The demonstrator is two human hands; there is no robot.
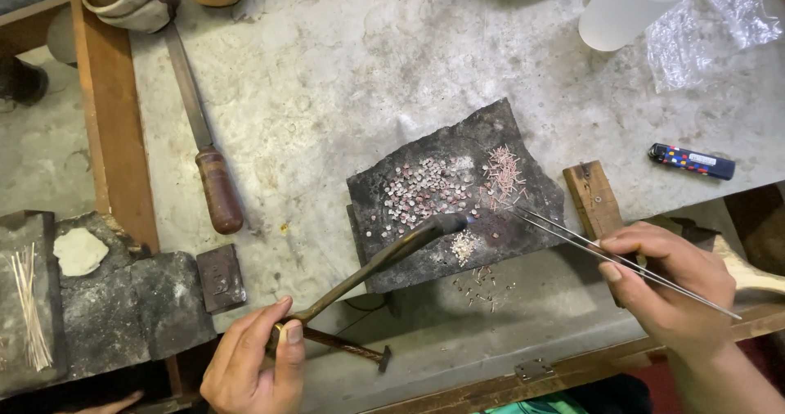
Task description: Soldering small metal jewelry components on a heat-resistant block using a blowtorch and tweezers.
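My left hand (249, 361) grips a dark metal torch pipe (384, 257) whose tip reaches over a charred black slab (392, 189) in the middle of the bench. On the slab lie several tiny round metal pieces (421, 193) and a pile of short copper-coloured wire bits (503, 175). My right hand (670, 283) holds long thin steel tweezers (572, 238) with the points at the slab's right edge, near the wire bits. A small heap of pale grains (464, 246) sits just below the pipe's tip.
A file with a wooden handle (208, 160) lies at the left. A translucent plastic container (625, 9) and crumpled clear bags (711, 21) stand at the top right. A patterned lighter (691, 160) lies at the right. A wooden peg (593, 197) and dark blocks (123, 308) border the bench.
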